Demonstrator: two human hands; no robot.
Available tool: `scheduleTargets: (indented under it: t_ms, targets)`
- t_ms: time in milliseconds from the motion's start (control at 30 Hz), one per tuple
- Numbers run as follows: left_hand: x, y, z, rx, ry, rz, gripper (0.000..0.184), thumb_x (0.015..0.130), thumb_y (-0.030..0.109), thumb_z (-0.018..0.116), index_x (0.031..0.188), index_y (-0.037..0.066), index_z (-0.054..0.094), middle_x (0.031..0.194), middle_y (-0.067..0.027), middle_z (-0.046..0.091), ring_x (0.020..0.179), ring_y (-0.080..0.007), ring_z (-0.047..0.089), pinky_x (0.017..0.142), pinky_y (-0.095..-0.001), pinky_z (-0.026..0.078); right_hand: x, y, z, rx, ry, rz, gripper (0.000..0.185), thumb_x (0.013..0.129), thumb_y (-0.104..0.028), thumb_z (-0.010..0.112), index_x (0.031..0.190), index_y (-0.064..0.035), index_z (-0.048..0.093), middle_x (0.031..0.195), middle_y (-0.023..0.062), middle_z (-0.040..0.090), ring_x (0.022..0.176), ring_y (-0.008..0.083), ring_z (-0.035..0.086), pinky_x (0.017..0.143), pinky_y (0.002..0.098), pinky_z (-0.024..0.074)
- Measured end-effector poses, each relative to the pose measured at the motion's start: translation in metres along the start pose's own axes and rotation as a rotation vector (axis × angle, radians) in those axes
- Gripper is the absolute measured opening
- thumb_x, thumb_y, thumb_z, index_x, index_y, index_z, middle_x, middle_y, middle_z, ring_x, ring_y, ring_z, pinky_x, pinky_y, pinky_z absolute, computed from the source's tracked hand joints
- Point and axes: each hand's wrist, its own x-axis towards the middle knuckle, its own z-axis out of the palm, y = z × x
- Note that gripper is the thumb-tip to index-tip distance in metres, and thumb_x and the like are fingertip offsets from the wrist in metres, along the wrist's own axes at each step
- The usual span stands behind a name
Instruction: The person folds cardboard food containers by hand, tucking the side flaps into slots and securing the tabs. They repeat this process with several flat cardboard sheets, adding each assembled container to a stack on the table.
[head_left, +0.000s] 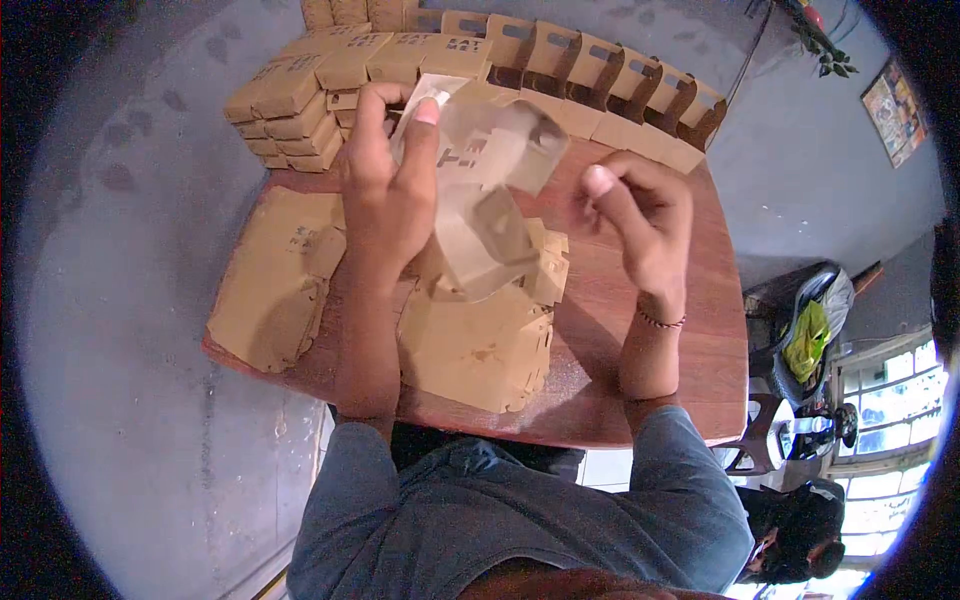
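Note:
My left hand (395, 190) is closed on a partly folded brown cardboard box (485, 235), its thumb pressed on the top edge. The box is raised above the table, smeared by motion, with dark print on one panel. To its right, my right hand (648, 225) is apart from the box, its fingers curled in with the thumb over them. Nothing shows between those fingers, though their tips are blurred. Below the box lies a stack of flat cardboard blanks (475, 345). Another flat stack (275, 280) rests on the table left of my left forearm.
Closed boxes printed "EAT ME!" (290, 90) are piled at the back left of the reddish wooden table (640, 345). A row of open-topped boxes (600, 85) curves along the back right edge. A chair with bags (808, 335) stands to the right.

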Motion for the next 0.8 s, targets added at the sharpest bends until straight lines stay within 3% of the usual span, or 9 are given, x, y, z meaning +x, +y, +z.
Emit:
scheduleTargets:
  t_ms: [67,133,167,333,400,533,800]
  targets:
    - [-0.005,0.004,0.005,0.006,-0.007,0.068,0.022,0.095,0.023,0.053,0.099,0.001,0.051,0.083,-0.0125,0.061,0.076,-0.0199,0.058,0.068,-0.0337,0.046,0.001,0.006,0.011,0.042,-0.067,-0.052,0.02,0.093,-0.018,0.061,0.09,0.0015,0.067,0.075,0.0037,0.066,0.068,0.0068,0.057,0.06,0.0224,0.0452]
    - [-0.009,0.006,0.01,0.185,-0.01,0.291,0.022,0.096,0.022,0.05,0.1,0.001,0.051,0.086,-0.0171,0.06,0.076,-0.028,0.06,0.068,-0.0391,0.047,0.003,0.009,0.02,0.113,-0.051,-0.077,0.024,0.094,-0.021,0.061,0.089,0.0018,0.067,0.075,0.0042,0.066,0.067,0.0079,0.058,0.059,0.0224,0.0457]
    - [-0.011,0.001,0.014,0.05,-0.064,0.286,0.02,0.095,0.02,0.05,0.1,0.0,0.051,0.088,-0.0191,0.059,0.079,-0.0332,0.06,0.069,-0.0411,0.047,0.003,0.008,0.023,0.188,0.011,-0.071,0.025,0.094,-0.022,0.061,0.089,0.0017,0.068,0.074,0.0044,0.066,0.067,0.0082,0.059,0.059,0.0226,0.0461]
    - [-0.014,0.007,0.023,0.174,-0.105,0.439,0.015,0.091,0.014,0.054,0.099,0.001,0.052,0.088,-0.0174,0.056,0.078,-0.0353,0.059,0.07,-0.0426,0.048,0.004,0.009,0.016,0.149,0.127,-0.084,0.028,0.095,-0.023,0.06,0.09,0.0022,0.069,0.074,0.0053,0.066,0.066,0.009,0.06,0.059,0.0232,0.0468]
    - [-0.014,0.009,0.026,0.212,-0.093,0.621,0.012,0.09,0.01,0.055,0.098,0.002,0.052,0.089,-0.0169,0.056,0.077,-0.0356,0.059,0.068,-0.0439,0.048,0.004,0.008,0.014,0.232,0.16,-0.072,0.03,0.095,-0.025,0.06,0.089,0.0034,0.069,0.073,0.0059,0.066,0.065,0.0097,0.06,0.059,0.0233,0.0467]
    - [-0.018,0.013,0.026,0.216,-0.097,0.694,0.013,0.087,0.006,0.056,0.099,0.003,0.052,0.09,-0.0157,0.057,0.078,-0.0351,0.059,0.066,-0.0435,0.048,0.005,0.009,0.01,0.442,0.173,-0.098,0.024,0.092,-0.018,0.061,0.083,0.003,0.067,0.07,0.0067,0.064,0.063,0.0118,0.06,0.061,0.0257,0.0457]
    - [-0.017,0.012,0.025,0.16,-0.137,0.616,0.015,0.086,0.007,0.057,0.099,0.001,0.052,0.091,-0.0157,0.056,0.078,-0.035,0.059,0.068,-0.0429,0.048,0.005,0.013,0.009,0.408,0.121,-0.078,0.015,0.089,-0.009,0.06,0.08,0.003,0.062,0.069,0.0078,0.062,0.063,0.014,0.061,0.062,0.0273,0.0474]
